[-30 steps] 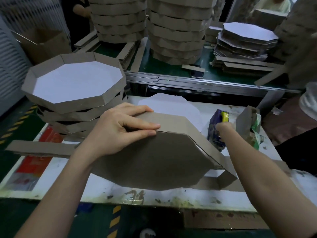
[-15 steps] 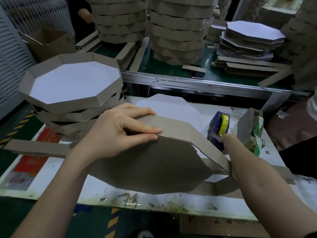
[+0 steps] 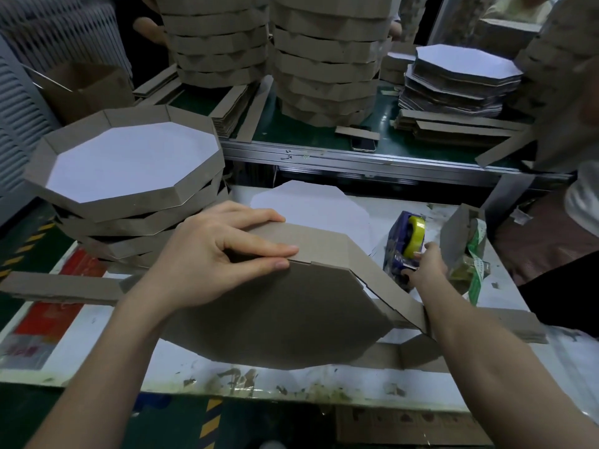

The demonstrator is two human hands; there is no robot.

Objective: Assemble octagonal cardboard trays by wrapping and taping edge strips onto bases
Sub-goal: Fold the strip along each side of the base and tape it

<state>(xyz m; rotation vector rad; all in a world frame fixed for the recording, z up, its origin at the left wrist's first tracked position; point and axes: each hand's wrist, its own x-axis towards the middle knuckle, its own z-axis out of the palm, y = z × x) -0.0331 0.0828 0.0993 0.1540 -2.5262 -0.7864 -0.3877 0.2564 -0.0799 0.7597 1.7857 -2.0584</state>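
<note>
Head view: the left hand point(image 3: 214, 257) lies at the upper edge of the brown base point(image 3: 275, 319), which is tilted up off the white table point(image 3: 107, 354) with its underside toward the camera. The fingers lie nearly straight over the strip point(image 3: 324, 244) and the thumb lies on the base's face, pinching strip and edge together. From there the strip follows the base's upper right sides and runs down to the right forearm, standing slightly off the base there. The right hand point(image 3: 421, 270) reaches past the base, its fingers curled around the lower part of the blue tape dispenser point(image 3: 402, 241), whose yellow roll shows on top. A crumpled carton point(image 3: 460, 241) stands just right of the dispenser. A white octagon sheet point(image 3: 311, 205) lies flat behind the base. At left is a stack of finished trays point(image 3: 129, 176), white inside, and a loose strip point(image 3: 61, 286) lies in front of it.
</note>
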